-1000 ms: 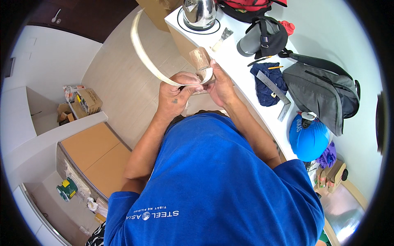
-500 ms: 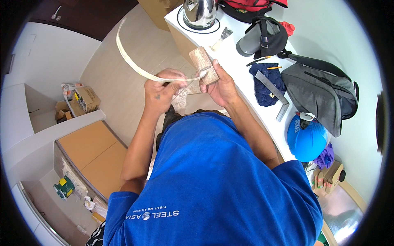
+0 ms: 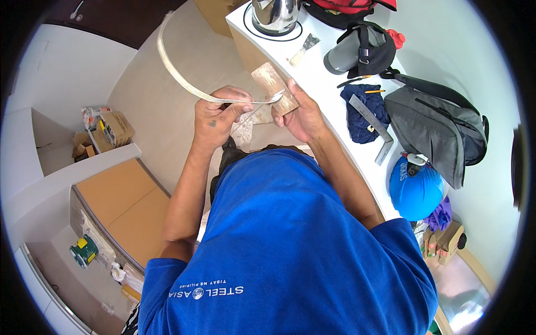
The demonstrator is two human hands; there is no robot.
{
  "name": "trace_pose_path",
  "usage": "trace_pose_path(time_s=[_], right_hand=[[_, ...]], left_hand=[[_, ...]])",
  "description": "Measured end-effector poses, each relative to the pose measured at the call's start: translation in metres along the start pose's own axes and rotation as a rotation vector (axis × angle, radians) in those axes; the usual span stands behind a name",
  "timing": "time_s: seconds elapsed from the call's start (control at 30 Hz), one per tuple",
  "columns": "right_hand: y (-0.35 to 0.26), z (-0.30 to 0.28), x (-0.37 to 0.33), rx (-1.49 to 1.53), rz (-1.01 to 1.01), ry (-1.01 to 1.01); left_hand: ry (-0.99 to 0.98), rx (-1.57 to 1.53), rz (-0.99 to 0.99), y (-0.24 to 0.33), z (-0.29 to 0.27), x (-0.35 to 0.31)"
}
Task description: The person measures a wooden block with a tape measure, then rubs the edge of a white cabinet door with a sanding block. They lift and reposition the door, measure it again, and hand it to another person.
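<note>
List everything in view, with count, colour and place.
wooden block: 1, brown, upper centre
strip: 1, cream, end at block
counter: 1, white, right
kettle: 1, silver, on counter
scraper: 1, grey-cream, near kettle
bag: 1, red-black, top right
cap: 1, black-grey, on counter
backpack: 1, grey, right
cloth: 1, navy, beside backpack
square: 1, silver, across cloth
pencil: 1, orange, on cloth
cardboard boxes: several, brown, around edges
shirt: 1, blue, worn
left hand: 1, bare, pinching strip
right hand: 1, bare, holding block
</note>
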State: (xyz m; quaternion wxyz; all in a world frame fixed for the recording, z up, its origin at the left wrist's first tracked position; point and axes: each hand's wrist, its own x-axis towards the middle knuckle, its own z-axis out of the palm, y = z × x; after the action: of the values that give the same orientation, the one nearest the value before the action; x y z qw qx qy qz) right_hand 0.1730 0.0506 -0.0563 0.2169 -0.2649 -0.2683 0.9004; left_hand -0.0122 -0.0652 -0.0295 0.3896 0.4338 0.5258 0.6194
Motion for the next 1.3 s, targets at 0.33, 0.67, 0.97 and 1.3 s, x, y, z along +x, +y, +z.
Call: trace_pose_path(time_s=[0.33,0.67,0.97,1.3], right_hand=[[0.001,0.006,0.000,-0.105,-0.052,-0.003],[0.007,0.008,0.002,-0.066,-0.024,0.155],[-0.018,-0.006,0.005,0.017,0.001,0.180],[-0.008,-0.011,0.001,0.048,0.041,0.124]], left_hand=[[0.154,0.033,-0.068,0.009,0.012,-0.011],[0.087,0.107,0.204,-0.009,0.023,-0.022],[0.153,0.002,0.083,0.020,0.005,-0.012],[-0.029,-0.063,-0.044,-0.001,0.029,-0.001]])
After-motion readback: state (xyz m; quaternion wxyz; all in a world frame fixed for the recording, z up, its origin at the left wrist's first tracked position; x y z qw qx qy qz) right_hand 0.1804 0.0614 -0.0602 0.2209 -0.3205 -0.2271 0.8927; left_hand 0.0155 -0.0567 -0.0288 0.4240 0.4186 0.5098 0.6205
